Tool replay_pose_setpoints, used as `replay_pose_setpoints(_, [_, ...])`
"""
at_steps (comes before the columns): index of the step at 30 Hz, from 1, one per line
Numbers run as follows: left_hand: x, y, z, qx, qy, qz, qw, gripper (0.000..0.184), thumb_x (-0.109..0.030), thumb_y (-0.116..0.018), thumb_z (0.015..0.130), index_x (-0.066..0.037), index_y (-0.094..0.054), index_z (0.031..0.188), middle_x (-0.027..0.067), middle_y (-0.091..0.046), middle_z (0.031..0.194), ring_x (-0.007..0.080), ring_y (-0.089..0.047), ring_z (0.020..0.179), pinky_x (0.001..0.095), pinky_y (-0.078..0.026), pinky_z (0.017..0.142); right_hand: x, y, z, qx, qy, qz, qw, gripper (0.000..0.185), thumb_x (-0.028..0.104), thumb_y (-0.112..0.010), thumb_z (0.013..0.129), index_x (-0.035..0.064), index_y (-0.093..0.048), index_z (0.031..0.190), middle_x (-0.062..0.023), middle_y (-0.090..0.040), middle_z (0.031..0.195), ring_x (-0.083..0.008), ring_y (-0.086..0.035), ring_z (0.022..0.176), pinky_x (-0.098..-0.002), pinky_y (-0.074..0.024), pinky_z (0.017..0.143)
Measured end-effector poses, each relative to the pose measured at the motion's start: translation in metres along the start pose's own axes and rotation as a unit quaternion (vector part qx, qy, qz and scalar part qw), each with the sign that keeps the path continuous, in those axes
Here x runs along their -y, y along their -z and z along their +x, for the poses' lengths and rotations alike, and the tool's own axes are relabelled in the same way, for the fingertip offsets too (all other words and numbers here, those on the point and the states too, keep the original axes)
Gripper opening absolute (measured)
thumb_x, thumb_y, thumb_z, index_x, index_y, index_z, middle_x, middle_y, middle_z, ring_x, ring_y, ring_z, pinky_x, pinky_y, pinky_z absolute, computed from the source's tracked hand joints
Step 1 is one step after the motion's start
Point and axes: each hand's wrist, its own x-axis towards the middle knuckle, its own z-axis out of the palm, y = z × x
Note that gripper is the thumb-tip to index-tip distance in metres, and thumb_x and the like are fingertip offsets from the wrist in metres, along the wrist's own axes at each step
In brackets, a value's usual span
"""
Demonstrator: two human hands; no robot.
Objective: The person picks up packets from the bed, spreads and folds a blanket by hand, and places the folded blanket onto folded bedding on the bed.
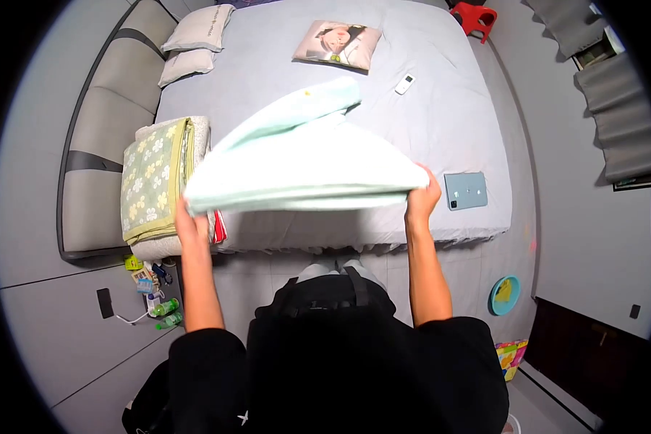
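A pale mint-green cloth (304,163) is stretched between my two hands above the grey bed sheet (441,123). Its near edge runs roughly straight across, while the far part bunches up into a raised fold. My left hand (190,220) grips the left corner, close to the folded green floral blanket (155,181). The right corner is held in my right hand (424,195), with its fingers closed on the fabric, to the left of a tablet (466,191) lying on the bed.
A printed pillow (337,45) and a white device (405,84) lie farther back on the bed. Pale pillows (199,29) rest by the headboard (116,116). Bottles (165,307) stand lower left; a blue basin (505,295) and red stool (474,20) are at right.
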Motion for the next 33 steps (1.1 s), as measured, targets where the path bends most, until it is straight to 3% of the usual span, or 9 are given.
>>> replay_pose_setpoints(8, [0.187,0.217,-0.076,-0.268,0.279,0.189,0.903,0.029,-0.014,-0.055,0.086,0.000,-0.059,0.112,0.0135,-0.066,0.103,0.0306,-0.069,0.083,0.0450,-0.059,0.064,-0.191,0.108,-0.078,0.078,-0.284,-0.221,0.930,0.031,0.009,-0.054,0.082,-0.0068,-0.068,0.104,-0.0132,-0.069,0.096,-0.0215,-0.063,0.087,-0.0340,-0.0493,0.078])
replay_pose_setpoints(11, [0.227,0.223,-0.093,-0.294,0.357,0.214,0.860,0.033,-0.014,-0.056,0.087,-0.001,-0.058,0.117,0.0164,-0.063,0.111,0.0329,-0.067,0.094,0.0484,-0.059,0.072,-0.213,0.131,-0.098,0.003,-0.396,-0.214,0.893,0.038,0.014,-0.055,0.081,-0.0081,-0.066,0.109,-0.0219,-0.069,0.103,-0.0287,-0.066,0.091,-0.0373,-0.0500,0.081])
replay_pose_setpoints(16, [0.267,0.198,-0.026,-0.236,0.393,0.246,0.854,0.041,-0.019,-0.056,0.089,0.000,-0.053,0.126,0.0181,-0.059,0.119,0.0355,-0.061,0.106,0.0535,-0.057,0.079,-0.312,0.113,-0.024,0.045,-0.332,-0.337,0.880,0.042,0.010,-0.056,0.081,-0.0075,-0.060,0.119,-0.0239,-0.066,0.112,-0.0338,-0.064,0.105,-0.0392,-0.0490,0.091])
replay_pose_setpoints(17, [0.285,0.203,0.021,-0.142,0.366,0.245,0.886,0.045,-0.022,-0.057,0.090,-0.001,-0.051,0.129,0.0183,-0.058,0.120,0.0360,-0.059,0.107,0.0550,-0.056,0.081,-0.297,0.061,0.008,0.049,-0.297,-0.308,0.903,0.045,0.010,-0.057,0.080,-0.0062,-0.059,0.122,-0.0236,-0.066,0.112,-0.0337,-0.064,0.105,-0.0390,-0.0491,0.091])
replay_pose_setpoints(20, [0.139,-0.016,0.083,-0.162,0.188,0.193,0.949,0.047,-0.021,-0.054,0.092,-0.005,-0.044,0.136,0.0185,-0.048,0.132,0.0341,-0.054,0.115,0.0533,-0.053,0.086,-0.147,-0.111,0.105,0.126,-0.122,-0.265,0.948,0.038,0.010,-0.056,0.078,-0.0049,-0.060,0.112,-0.0233,-0.066,0.106,-0.0323,-0.064,0.100,-0.0412,-0.0509,0.085])
replay_pose_setpoints(21, [0.137,0.002,0.191,-0.060,0.134,0.136,0.980,0.042,-0.019,-0.052,0.093,-0.005,-0.047,0.133,0.0165,-0.051,0.129,0.0318,-0.055,0.114,0.0516,-0.054,0.081,-0.079,-0.158,0.129,0.099,-0.079,-0.219,0.967,0.033,0.012,-0.054,0.079,-0.0048,-0.064,0.105,-0.0222,-0.067,0.096,-0.0302,-0.064,0.091,-0.0412,-0.0505,0.081])
replay_pose_setpoints(23, [-0.004,-0.103,0.190,0.076,0.013,-0.038,0.996,0.034,-0.009,-0.050,0.088,-0.008,-0.052,0.122,0.0175,-0.057,0.115,0.0282,-0.061,0.100,0.0450,-0.055,0.077,0.049,-0.211,0.161,0.120,0.053,-0.013,0.991,0.028,0.014,-0.055,0.084,-0.0053,-0.067,0.101,-0.0129,-0.069,0.088,-0.0233,-0.063,0.084,-0.0392,-0.0494,0.072])
replay_pose_setpoints(27, [-0.162,-0.183,0.109,0.130,-0.181,-0.132,0.966,0.023,-0.002,-0.050,0.084,-0.009,-0.051,0.106,0.0138,-0.059,0.102,0.0298,-0.063,0.091,0.0450,-0.056,0.075,0.197,-0.234,0.178,0.203,0.170,0.300,0.917,0.031,-0.005,-0.042,0.085,-0.0053,-0.065,0.107,-0.0102,-0.067,0.101,-0.0183,-0.064,0.093,-0.0288,-0.0492,0.087])
replay_pose_setpoints(33, [-0.194,-0.161,0.028,0.201,-0.228,-0.138,0.943,0.023,-0.005,-0.049,0.084,-0.012,-0.051,0.105,0.0087,-0.058,0.101,0.0222,-0.061,0.092,0.0345,-0.053,0.078,0.265,-0.209,0.139,0.250,0.155,0.377,0.878,0.028,-0.006,-0.048,0.090,-0.0068,-0.059,0.116,-0.0141,-0.065,0.108,-0.0214,-0.065,0.097,-0.0310,-0.0524,0.088])
